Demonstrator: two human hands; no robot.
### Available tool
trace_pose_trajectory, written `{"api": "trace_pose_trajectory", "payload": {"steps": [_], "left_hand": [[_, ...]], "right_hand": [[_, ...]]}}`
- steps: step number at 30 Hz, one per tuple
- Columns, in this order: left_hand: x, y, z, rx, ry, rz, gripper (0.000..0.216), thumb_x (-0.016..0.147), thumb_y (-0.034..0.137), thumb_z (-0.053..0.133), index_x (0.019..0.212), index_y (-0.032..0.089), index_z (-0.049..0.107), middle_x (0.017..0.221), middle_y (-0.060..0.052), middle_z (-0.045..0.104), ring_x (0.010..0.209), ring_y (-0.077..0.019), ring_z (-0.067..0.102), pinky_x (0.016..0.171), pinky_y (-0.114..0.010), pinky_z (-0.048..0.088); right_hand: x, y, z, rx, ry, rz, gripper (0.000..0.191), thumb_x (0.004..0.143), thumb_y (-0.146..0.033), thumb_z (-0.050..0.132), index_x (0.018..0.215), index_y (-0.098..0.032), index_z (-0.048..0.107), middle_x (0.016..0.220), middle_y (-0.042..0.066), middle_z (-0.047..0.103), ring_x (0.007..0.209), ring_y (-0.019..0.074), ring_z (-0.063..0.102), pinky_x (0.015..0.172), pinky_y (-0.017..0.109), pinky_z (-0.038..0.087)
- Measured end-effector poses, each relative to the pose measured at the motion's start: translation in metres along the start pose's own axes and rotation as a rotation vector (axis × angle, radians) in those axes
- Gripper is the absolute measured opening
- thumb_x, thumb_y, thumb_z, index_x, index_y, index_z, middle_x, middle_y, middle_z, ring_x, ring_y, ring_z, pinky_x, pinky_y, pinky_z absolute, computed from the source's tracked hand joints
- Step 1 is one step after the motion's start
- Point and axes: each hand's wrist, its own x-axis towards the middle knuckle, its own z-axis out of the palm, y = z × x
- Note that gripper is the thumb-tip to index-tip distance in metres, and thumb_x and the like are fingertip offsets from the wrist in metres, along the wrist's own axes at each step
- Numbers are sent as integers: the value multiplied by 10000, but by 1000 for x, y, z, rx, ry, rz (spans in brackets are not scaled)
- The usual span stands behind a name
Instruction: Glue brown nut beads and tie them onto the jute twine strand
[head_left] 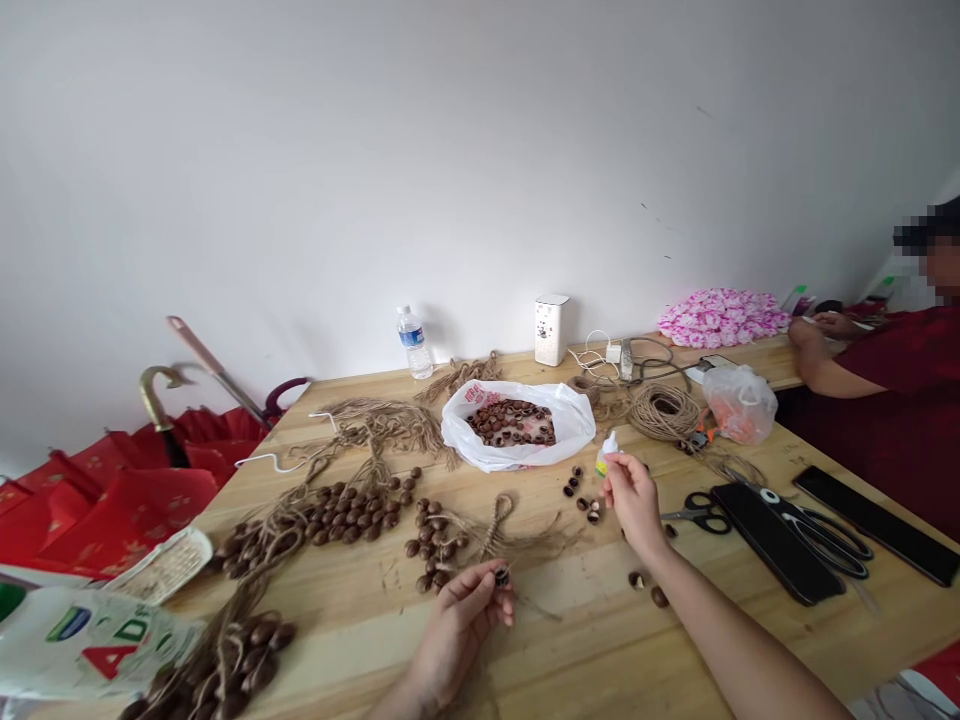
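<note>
Between the thumb and fingers of my left hand (471,612) is a dark, hollow nutshell half (501,577), opening upward. My right hand (631,497) grips a small glue bottle (602,460) with a white nozzle and a yellow label. Just beyond my left hand lies a braided twine loop (496,515) with frayed strands and a cluster of brown nutshells (433,545). Loose shell halves (577,490) are scattered beside my right hand. Behind both hands sits a white plastic bag (499,458), its mouth spread around many shell halves.
Strung shells (349,515) and twine bundles (390,420) cover the left. On the right are small scissors (701,513), larger scissors (825,535), two black phones, and a twine coil (664,410). A water bottle (414,343) stands at the back; a person (892,370) sits far right.
</note>
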Motion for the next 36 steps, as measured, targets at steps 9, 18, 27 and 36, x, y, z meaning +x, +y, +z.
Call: {"api": "trace_pose_trajectory", "payload": {"steps": [9, 18, 27, 36], "left_hand": [[0, 1, -2, -19, 10, -30, 218, 722, 246, 681, 897, 118, 701, 774, -85, 660, 681, -168, 602, 657, -299, 479], [0, -2, -5, -127, 52, -56, 248, 670, 233, 723, 902, 147, 705, 805, -66, 690, 779, -184, 633, 945, -410, 421], [5, -6, -4, -179, 4, -25, 226, 684, 205, 712, 895, 124, 703, 771, -72, 654, 620, -112, 530, 620, -251, 454], [3, -6, -7, -153, -4, -37, 221, 700, 153, 691, 920, 138, 693, 814, -67, 646, 663, -118, 545, 656, -249, 447]], "right_hand": [[12, 13, -11, -383, -351, -156, 138, 700, -90, 525, 709, -187, 622, 752, 29, 641, 680, 166, 571, 639, 244, 416], [13, 8, -14, -515, -356, -168, 214, 778, -61, 456, 832, -176, 629, 863, 57, 655, 805, 179, 588, 729, 256, 423], [-1, -18, -15, -259, -703, -161, 196, 823, -205, 490, 874, -151, 672, 736, 27, 685, 619, 128, 608, 557, 188, 437], [-57, -60, 7, -532, -1251, -265, 351, 744, -275, 566, 1080, -263, 665, 761, 13, 717, 629, 155, 623, 523, 198, 371]]}}
